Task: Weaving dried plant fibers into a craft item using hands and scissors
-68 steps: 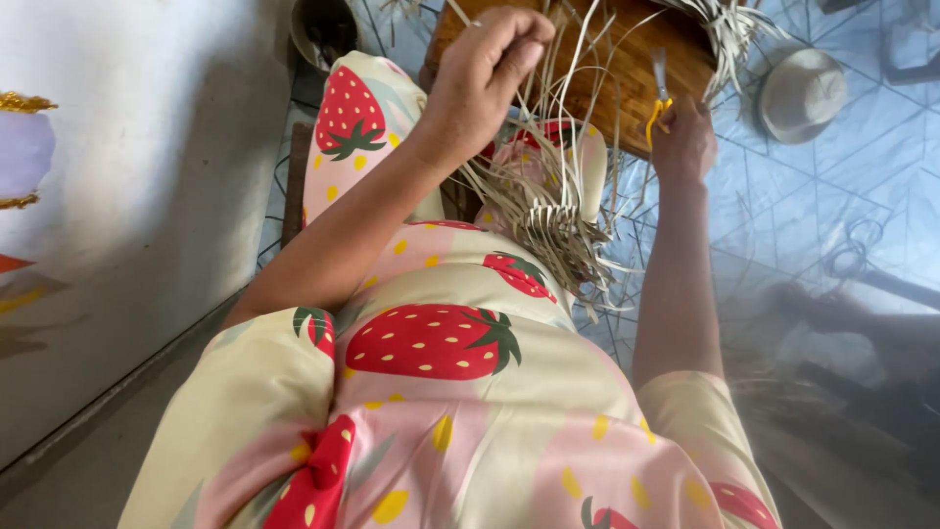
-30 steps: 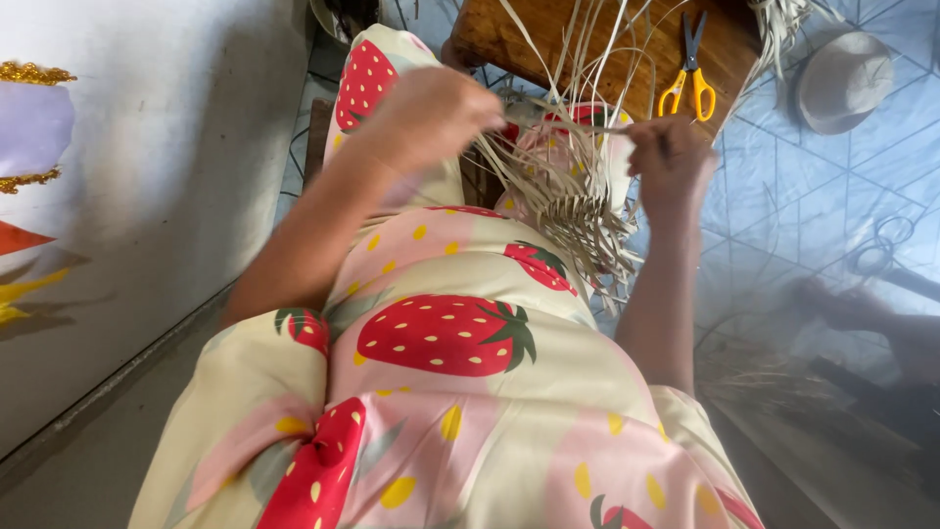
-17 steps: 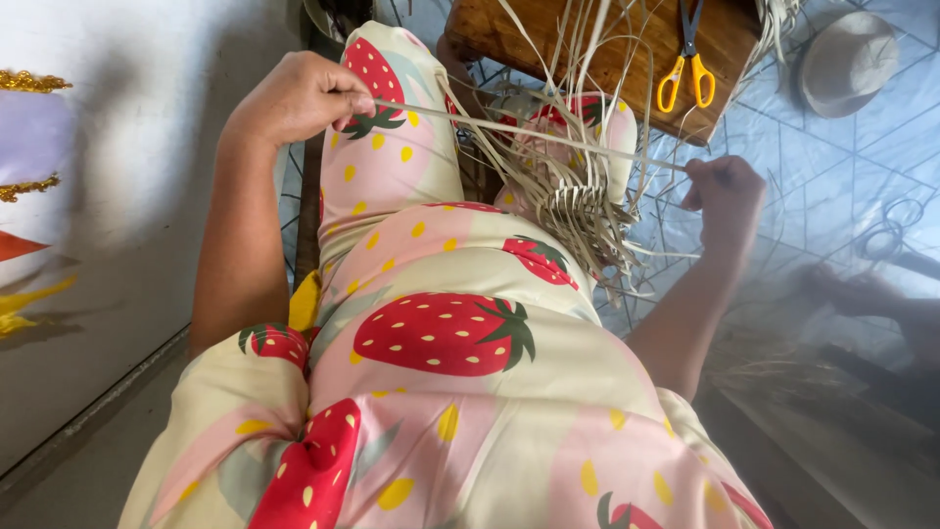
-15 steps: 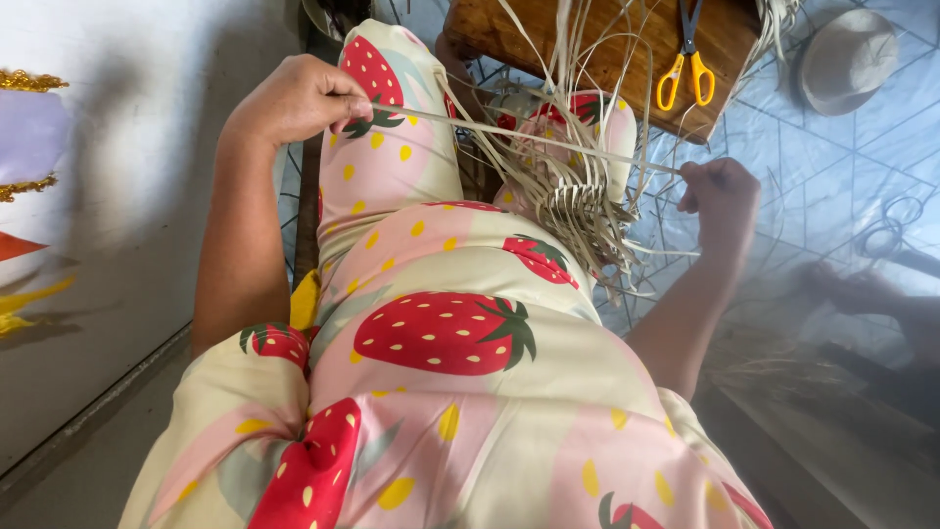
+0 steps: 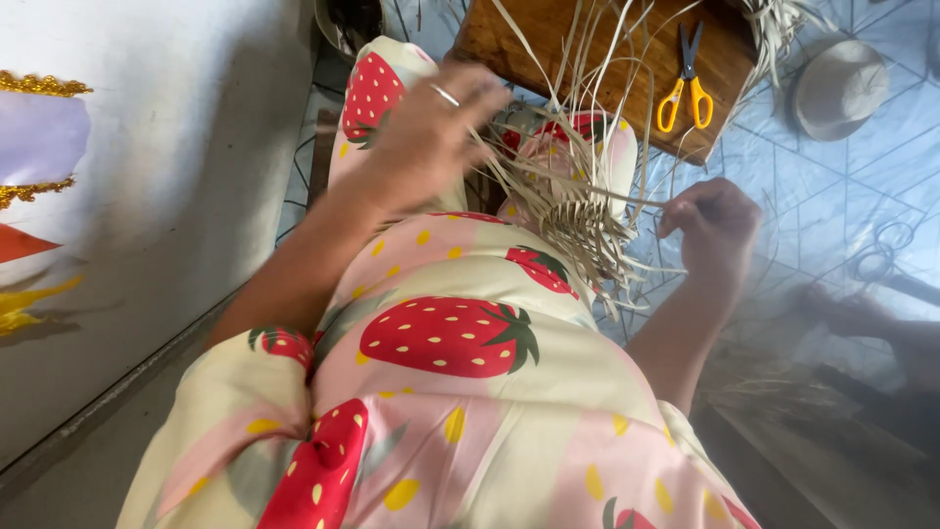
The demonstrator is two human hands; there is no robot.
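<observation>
On the lap a small woven patch (image 5: 578,220) is done, many loose strips (image 5: 587,69) fanning toward twelve o'clock unwoven; the left hand (image 5: 431,132) spreads blurred over them, the right hand (image 5: 713,220) pinches one strip.

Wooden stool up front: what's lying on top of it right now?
On the wooden stool lie yellow-handled scissors and loose pale straw strips fanning up from the woven piece. A bundle of strips sits at its far corner. The stool's near edge is hidden behind the strips.
</observation>
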